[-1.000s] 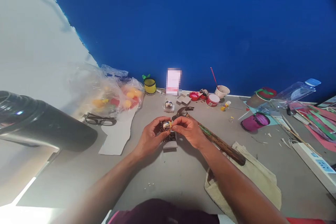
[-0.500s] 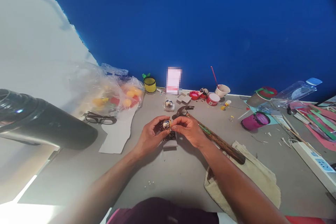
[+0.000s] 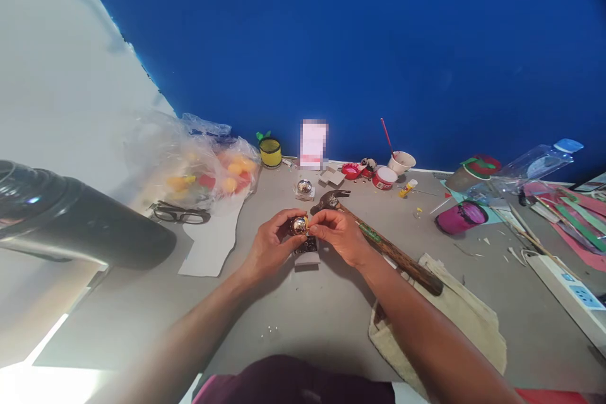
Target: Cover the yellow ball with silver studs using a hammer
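Between the thumb and fingers of my left hand (image 3: 278, 241) is a shiny metallic ball (image 3: 300, 225), with a darker rim on its left side. The fingertips of my right hand (image 3: 338, 235) are pinched together at the ball's right edge; whether they grip a small piece there is too small to tell. Below the ball, a small box (image 3: 307, 257) with dark contents stands on the table, partly covered by my hands. Farther back, a second shiny ball (image 3: 304, 187) rests on a small pale base. A claw hammer (image 3: 392, 254) lies just right of my right hand.
A beige cloth (image 3: 454, 322) lies under the hammer's handle. Eyeglasses (image 3: 182, 213) and a large dark cylinder (image 3: 89, 214) are on the left. Paint pots (image 3: 384, 178), a white cup (image 3: 402, 163) and a yellow container (image 3: 270, 153) line the wall. A power strip (image 3: 568, 297) sits at right.
The metallic ball has turned slightly in my left hand, showing a smoother, shinier face. Both hands stay in nearly the same place.
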The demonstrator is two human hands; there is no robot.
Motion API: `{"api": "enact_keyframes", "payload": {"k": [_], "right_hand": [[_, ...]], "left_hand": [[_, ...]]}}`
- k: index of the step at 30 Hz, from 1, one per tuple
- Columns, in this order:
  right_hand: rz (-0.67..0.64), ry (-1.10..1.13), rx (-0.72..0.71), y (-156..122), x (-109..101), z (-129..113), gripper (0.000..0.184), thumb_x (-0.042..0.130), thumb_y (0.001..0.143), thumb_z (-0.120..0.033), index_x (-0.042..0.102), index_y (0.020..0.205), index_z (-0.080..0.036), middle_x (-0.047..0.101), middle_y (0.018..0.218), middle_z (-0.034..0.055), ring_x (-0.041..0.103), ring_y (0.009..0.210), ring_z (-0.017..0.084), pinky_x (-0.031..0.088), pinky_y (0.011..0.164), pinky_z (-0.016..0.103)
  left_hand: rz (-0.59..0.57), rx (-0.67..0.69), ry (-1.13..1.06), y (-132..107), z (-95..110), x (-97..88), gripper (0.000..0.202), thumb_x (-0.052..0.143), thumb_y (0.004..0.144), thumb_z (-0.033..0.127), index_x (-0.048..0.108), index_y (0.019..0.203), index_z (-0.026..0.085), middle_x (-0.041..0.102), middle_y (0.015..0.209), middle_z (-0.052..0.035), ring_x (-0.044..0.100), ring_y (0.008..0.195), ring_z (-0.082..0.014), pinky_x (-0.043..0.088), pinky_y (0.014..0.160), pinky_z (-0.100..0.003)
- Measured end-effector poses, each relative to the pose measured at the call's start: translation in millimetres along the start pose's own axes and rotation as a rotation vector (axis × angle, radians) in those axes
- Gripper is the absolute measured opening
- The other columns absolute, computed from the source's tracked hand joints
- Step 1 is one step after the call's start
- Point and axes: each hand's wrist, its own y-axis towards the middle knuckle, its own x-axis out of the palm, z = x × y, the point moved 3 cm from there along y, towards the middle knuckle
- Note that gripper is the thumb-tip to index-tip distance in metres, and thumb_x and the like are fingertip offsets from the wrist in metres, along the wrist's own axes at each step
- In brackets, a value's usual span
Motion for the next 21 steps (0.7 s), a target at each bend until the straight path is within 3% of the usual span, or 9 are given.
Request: {"api": "enact_keyframes", "payload": {"k": [8, 12, 21], "right_hand": [[0.074, -0.226, -0.106, -4.1, 6.0, -10.7, 0.02, 0.075, 0.078, -0.039, 0.068, 0.078, -0.02, 0.063, 0.072, -0.0017, 0.051, 0.062, 0.012, 0.044, 0.061, 0.026], [0.103, -0.193, -0.073, -5.8, 12.3, -8.3, 0.019, 0.071, 0.078, -0.038, 0.065, 0.079, -0.02, 0.061, 0.072, -0.0022, 0.05, 0.056, 0.011, 0.044, 0.053, 0.025], [0.186, -0.207, -0.093, -9.6, 19.9, -7.1, 0.018, 0.066, 0.082, -0.039, 0.06, 0.079, -0.022, 0.062, 0.076, -0.0018, 0.056, 0.056, 0.012, 0.049, 0.054, 0.026]], "left_hand": [[0.11, 0.071, 0.038, -5.3, 5.3, 4.4, 0.035, 0.073, 0.08, 0.028, 0.071, 0.114, 0.019, 0.071, 0.116, -0.0078, 0.069, 0.1, -0.0208, 0.057, 0.091, -0.034], [0.176, 0.111, 0.067, -7.4, 4.7, 6.3, 0.032, 0.072, 0.081, 0.028, 0.071, 0.111, 0.02, 0.071, 0.116, -0.007, 0.069, 0.099, -0.0201, 0.057, 0.09, -0.033], [0.252, 0.154, 0.091, -9.5, 3.8, 10.0, 0.03, 0.074, 0.08, 0.029, 0.073, 0.108, 0.019, 0.072, 0.112, -0.0074, 0.069, 0.095, -0.0196, 0.058, 0.087, -0.032]]}}
